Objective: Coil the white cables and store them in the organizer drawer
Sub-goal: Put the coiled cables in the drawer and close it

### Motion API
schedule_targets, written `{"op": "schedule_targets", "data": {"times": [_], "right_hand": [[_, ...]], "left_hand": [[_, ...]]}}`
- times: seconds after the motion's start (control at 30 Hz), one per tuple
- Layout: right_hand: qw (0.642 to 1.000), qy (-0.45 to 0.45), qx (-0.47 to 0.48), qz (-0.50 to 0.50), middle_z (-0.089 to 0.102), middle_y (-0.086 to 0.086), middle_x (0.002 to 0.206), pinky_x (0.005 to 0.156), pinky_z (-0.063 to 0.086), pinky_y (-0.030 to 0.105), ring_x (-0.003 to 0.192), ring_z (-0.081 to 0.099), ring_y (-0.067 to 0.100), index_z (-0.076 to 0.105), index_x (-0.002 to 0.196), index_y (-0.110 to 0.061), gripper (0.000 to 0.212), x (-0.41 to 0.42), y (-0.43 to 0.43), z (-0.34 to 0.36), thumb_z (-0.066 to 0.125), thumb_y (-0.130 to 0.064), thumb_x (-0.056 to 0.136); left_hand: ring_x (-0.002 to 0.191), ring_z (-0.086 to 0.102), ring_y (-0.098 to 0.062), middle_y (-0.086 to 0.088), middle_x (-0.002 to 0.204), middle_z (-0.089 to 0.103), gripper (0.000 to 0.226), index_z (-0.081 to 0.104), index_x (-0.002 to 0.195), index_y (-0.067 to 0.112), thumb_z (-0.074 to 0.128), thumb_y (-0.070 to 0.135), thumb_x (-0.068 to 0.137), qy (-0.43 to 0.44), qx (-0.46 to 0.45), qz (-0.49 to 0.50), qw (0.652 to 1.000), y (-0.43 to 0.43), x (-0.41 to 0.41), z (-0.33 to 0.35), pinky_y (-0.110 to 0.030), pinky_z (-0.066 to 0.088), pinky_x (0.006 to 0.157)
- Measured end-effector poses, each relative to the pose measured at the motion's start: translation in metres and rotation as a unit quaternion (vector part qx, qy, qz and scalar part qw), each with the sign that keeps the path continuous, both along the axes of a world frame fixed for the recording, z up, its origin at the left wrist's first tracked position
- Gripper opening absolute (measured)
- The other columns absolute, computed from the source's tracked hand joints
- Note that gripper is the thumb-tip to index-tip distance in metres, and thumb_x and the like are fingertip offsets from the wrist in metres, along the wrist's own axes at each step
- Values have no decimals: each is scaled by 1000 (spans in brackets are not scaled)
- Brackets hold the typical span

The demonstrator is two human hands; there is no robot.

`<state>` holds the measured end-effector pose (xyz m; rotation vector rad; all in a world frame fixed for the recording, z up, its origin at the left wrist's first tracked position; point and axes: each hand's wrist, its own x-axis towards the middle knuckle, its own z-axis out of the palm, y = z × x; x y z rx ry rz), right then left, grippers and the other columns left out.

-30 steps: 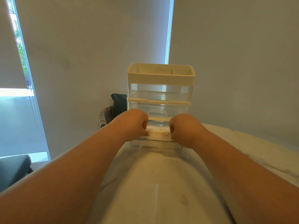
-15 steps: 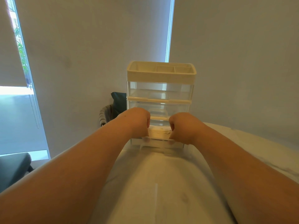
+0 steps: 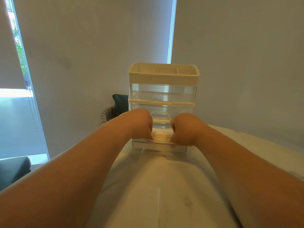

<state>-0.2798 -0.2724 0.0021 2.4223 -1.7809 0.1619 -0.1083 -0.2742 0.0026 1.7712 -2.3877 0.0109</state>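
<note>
Tabletop (image 3: 148, 195) nearest, pale; beyond it left hand (image 3: 143, 124) and right hand (image 3: 182, 127), fingers curled, grip the front rim of the bottom drawer (image 3: 159, 145), partly out of the clear, cream-topped organizer (image 3: 162, 76) at the far edge, contents indistinct; dark chair (image 3: 119, 102) behind.

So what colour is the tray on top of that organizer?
Plain cream tray, best seen in head view.
</note>
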Motion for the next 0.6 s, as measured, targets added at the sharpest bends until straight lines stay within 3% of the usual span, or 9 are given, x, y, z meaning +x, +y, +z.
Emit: {"op": "schedule_targets", "data": {"times": [0.13,0.27,0.37,0.47,0.6], "right_hand": [[999,49,9,22,55,-2,77,62,44,27,69,49,13,54,74,-22,32,5,-4,4,80,-40,70],[997,60,19,45,58,-3,93,75,53,32,84,55,17,58,99,-25,40,4,-9,6,81,-39,69],[995,83,19,58,58,-2,88,77,55,34,82,57,19,61,93,-23,23,6,-10,7,75,-28,76],[993,100,13,58,61,4,87,74,54,35,81,60,24,65,92,-15,11,10,-9,5,64,-14,81],[994,100,4,52,64,6,88,72,53,33,81,60,23,68,93,-13,12,10,-8,4,65,-15,81]], "left_hand": [[90,49,-16,-2,103,56,34,59,117,15,72,21,86,-3,11,1,1000,-2,-8,-4,-26,40,79],[84,47,-12,-1,105,57,27,58,112,18,69,15,87,17,0,1,1000,-7,-3,-9,-23,38,76],[72,44,-10,2,99,56,20,56,99,23,70,18,87,42,-10,-5,999,-9,5,-12,-19,33,66],[74,46,-11,3,93,56,19,56,95,25,71,20,85,34,-23,-1,999,-11,5,-14,-24,38,76],[82,51,-12,6,87,53,18,56,93,26,72,24,85,18,-41,-3,999,-12,5,-14,-27,41,80]]}}
